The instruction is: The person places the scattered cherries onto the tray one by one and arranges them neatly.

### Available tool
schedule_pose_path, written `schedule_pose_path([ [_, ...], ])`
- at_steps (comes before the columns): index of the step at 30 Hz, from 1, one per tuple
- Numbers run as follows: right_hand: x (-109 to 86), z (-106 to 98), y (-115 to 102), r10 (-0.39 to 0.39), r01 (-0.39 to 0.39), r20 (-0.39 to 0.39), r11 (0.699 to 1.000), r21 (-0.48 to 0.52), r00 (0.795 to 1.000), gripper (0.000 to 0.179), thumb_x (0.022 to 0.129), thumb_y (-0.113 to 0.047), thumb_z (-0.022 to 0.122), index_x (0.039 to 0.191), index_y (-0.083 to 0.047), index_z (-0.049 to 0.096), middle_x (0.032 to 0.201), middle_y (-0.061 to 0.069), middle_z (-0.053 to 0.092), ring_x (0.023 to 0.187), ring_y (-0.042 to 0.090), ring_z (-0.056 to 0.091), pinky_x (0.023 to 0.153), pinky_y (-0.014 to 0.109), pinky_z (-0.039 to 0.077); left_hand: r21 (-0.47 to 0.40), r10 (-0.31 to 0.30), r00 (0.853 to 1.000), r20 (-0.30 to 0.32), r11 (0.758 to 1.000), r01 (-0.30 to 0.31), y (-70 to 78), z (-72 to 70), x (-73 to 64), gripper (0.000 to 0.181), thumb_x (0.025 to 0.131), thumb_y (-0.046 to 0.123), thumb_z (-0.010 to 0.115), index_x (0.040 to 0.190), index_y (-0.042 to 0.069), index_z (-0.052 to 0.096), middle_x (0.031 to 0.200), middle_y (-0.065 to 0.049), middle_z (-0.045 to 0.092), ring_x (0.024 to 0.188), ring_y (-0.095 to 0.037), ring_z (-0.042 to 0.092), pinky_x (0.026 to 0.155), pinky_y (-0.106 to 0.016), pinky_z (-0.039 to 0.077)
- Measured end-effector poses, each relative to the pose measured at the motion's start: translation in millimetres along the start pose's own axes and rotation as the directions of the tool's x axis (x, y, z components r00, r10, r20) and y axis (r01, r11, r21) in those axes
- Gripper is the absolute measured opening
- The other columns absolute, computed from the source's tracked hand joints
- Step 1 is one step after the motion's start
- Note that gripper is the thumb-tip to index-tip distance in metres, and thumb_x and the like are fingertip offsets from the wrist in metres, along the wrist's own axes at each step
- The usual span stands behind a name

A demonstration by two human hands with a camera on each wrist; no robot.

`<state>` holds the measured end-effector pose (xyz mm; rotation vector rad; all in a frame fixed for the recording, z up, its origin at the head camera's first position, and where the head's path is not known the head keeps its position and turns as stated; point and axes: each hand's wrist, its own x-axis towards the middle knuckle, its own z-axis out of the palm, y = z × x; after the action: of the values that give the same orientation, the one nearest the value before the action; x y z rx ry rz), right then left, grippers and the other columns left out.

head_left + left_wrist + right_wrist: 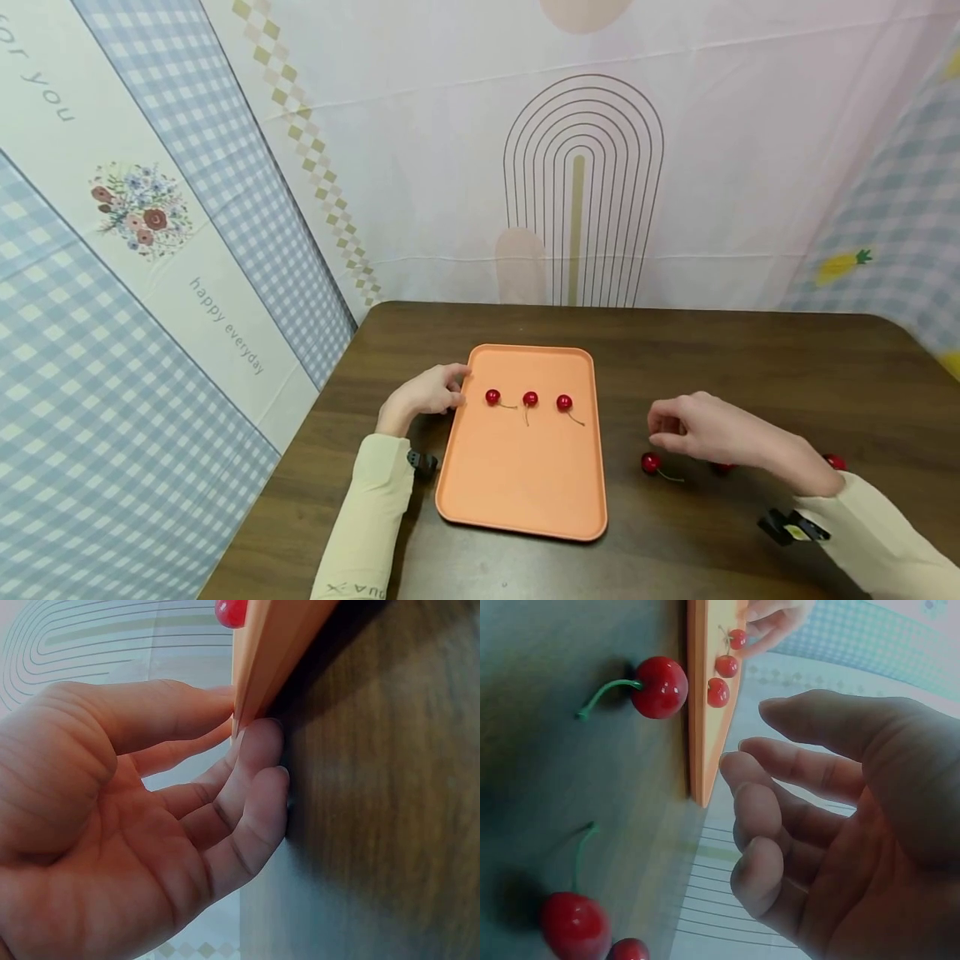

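Brown table (750, 358): left hand (426, 391) pinches the tray (525, 487), seemingly steadying it.
Right hand (708, 429) hovers, loose, empty, cherry (650, 462) just below.

Dark wood-grain table (750, 358); pale printed cloth (435, 167) behind; blue-checked fabric (90, 375) at left

The tabletop (735, 358) is dark brown and wood-grained, its far corners rounded. An orange tray (522, 500) rests on it. To the tray's right lie three red cherries: a stemmed cherry (651, 463) nearest, then a middle cherry (723, 469) and a far-right cherry (835, 461), both partly hidden in the head view.
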<state>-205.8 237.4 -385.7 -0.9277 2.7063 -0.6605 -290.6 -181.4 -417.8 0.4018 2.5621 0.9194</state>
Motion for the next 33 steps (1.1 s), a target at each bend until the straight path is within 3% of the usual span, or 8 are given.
schedule_pose_path([
  [11,-16.1,7.6,9.2,0.004,-0.002,0.075,1.0,-0.022,0.997,0.007,0.09,-0.027,0.071,0.088,-0.026,0.064,0.07,-0.017,0.054,0.059,-0.004,0.045,0.055,0.02,0.039,0.007,0.005,1.0,0.004,1.0,-0.005,2.0,1.1,2.7,0.057,0.093,0.007,0.061,0.148,0.008,0.043,0.095,-0.01,0.064,0.062,-0.014,0.054,0.059,-0.025,0.045],
  [19,-19.2,14.1,12.2,0.052,-0.056,0.216,0.998,0.014,0.975,0.015,0.088,-0.022,0.071,0.079,-0.024,0.059,0.065,-0.014,0.051,0.055,-0.001,0.042,0.053,0.021,0.036,0.024,0.011,1.0,-0.004,1.0,-0.011,0.3,-0.7,0.2,0.056,0.094,0.006,0.06,0.147,0.008,0.044,0.092,-0.009,0.064,0.064,-0.015,0.054,0.059,-0.026,0.045],
  [33,-18.8,22.4,15.1,0.062,-0.058,0.216,0.998,-0.026,0.974,0.022,0.085,-0.01,0.068,0.074,-0.023,0.055,0.064,-0.013,0.048,0.054,0.0,0.039,0.051,0.021,0.033,0.035,0.024,1.0,-0.003,0.999,-0.024,-1.6,0.4,0.4,0.057,0.094,0.006,0.06,0.148,0.007,0.043,0.092,-0.009,0.064,0.065,-0.016,0.054,0.059,-0.026,0.044],
])
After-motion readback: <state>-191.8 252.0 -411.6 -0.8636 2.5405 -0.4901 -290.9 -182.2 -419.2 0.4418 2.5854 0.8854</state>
